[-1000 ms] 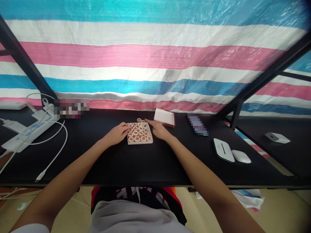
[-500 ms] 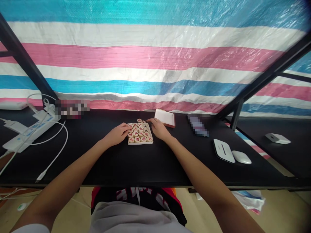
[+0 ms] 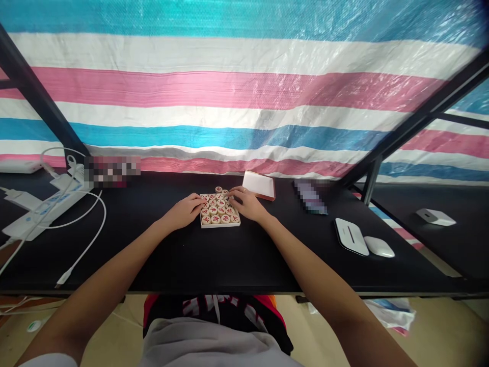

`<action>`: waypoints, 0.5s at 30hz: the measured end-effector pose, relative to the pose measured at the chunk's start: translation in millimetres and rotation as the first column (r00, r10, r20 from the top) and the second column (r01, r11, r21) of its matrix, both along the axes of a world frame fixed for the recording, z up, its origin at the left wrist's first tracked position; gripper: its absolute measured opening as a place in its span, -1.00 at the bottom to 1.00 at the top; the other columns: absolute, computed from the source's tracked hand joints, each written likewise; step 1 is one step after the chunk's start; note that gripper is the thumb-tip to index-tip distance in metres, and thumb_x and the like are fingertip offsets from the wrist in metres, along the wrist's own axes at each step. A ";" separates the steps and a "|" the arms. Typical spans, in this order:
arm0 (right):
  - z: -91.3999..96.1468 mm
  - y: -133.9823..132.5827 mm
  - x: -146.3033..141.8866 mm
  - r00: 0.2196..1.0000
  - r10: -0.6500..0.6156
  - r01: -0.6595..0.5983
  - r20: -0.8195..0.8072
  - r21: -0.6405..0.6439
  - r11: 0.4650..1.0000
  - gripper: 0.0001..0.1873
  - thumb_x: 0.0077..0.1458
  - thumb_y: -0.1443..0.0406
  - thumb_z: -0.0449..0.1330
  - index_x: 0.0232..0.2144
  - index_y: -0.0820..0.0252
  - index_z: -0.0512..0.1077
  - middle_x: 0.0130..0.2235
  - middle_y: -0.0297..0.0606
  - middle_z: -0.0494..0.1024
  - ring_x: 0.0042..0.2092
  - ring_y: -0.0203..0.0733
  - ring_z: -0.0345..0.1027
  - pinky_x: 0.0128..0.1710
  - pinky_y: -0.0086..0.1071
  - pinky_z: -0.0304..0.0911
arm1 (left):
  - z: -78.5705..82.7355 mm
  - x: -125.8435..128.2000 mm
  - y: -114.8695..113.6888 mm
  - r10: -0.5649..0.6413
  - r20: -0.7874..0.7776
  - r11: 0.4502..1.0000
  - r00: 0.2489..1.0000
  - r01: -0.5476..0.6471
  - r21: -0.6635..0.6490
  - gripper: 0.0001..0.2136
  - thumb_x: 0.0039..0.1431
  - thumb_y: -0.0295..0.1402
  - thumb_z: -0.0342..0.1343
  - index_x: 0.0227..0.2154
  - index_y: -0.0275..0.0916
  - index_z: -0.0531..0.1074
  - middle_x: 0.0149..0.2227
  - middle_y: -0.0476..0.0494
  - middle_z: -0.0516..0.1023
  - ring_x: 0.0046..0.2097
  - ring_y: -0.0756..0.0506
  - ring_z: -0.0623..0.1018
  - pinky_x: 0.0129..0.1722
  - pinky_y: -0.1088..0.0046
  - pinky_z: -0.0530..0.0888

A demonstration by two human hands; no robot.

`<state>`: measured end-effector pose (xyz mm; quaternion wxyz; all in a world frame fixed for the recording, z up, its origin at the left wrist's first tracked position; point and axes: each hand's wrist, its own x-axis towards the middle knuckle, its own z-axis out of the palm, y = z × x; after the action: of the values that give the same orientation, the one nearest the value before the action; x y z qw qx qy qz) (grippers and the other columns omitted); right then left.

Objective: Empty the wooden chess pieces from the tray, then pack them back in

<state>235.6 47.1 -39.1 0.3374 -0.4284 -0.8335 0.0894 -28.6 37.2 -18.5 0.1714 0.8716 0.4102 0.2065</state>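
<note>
A shallow white box (image 3: 220, 226) of round Chinese chess pieces (image 3: 216, 219) lies on the black desk, its pieces in rows with red characters and a few dark ones. My left hand (image 3: 186, 210) grips the box's left side, its fingertips over the pieces there. My right hand (image 3: 246, 204) is at the back right corner, with thumb and fingers closed around a chess piece there; the fingers partly hide it. Just behind the box are loose chess pieces (image 3: 218, 189). Behind my right hand the box lid (image 3: 260, 184) lies with its white inside facing up.
A power strip (image 3: 49, 201) with white cables (image 3: 86, 250) lies at left. On the right are a blurred phone (image 3: 311, 198), a white flat device (image 3: 351, 236), a white mouse (image 3: 379, 246) and a small white box-shaped device (image 3: 435, 216). Striped sheeting (image 3: 229, 92) hangs behind the desk.
My right hand has moved slightly left and toward me, from behind the box's back right corner onto the pieces in that corner. My left hand stays at the box's left side.
</note>
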 end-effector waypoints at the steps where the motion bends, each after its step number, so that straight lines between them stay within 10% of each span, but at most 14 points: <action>1: -0.2 0.2 -0.2 1.000 0.003 -0.003 0.011 0.001 1.000 -0.71 0.19 0.29 0.03 -0.08 0.13 0.45 -0.04 -0.12 0.41 -0.01 -0.09 0.32 0.06 -0.13 0.23 | 0.1 0.1 -0.1 0.000 0.000 1.000 1.000 0.000 0.000 -0.65 0.29 -0.25 -0.19 -0.02 -0.20 0.40 -0.03 -0.14 0.39 -0.07 -0.11 0.48 0.03 0.34 0.39; 15: -1.8 0.6 -0.8 0.998 0.017 -0.018 0.055 0.030 0.999 -0.70 0.18 0.32 0.04 -0.08 0.16 0.46 -0.04 -0.09 0.41 -0.01 -0.08 0.32 0.07 -0.12 0.25 | -0.6 0.2 0.2 0.000 0.004 1.000 1.000 0.000 0.000 -0.65 0.29 -0.24 -0.19 -0.02 -0.20 0.41 -0.03 -0.14 0.40 -0.06 -0.11 0.48 0.04 0.32 0.38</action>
<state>234.8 47.7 -40.8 0.3201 -0.4182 -0.8474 0.0678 -28.4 37.4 -19.1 0.1721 0.8713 0.4097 0.2082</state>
